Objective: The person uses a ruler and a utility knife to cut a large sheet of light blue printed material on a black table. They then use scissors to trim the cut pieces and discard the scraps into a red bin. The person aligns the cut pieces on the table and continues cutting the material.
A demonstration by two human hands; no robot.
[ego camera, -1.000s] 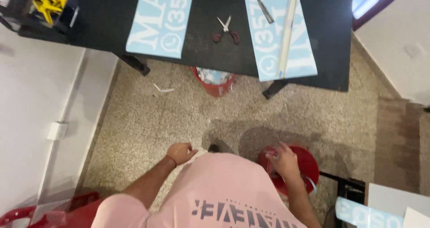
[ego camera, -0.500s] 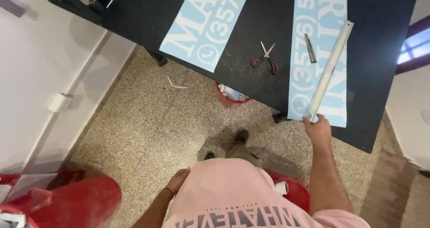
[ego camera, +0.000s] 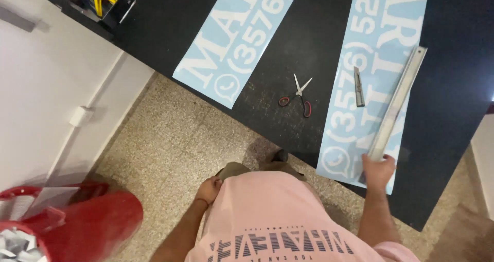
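Fingers of the right hand grip the near end of a long metal ruler, which lies slanting across the right-hand pale blue vinyl sheet on the black table. The left hand hangs loosely curled at the hip, holding nothing; scissors lie left of the ruler.

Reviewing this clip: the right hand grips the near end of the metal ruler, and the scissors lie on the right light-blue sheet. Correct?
Not quite. In the head view the right hand does grip the metal ruler, but the scissors lie on the bare black table, between the two sheets.
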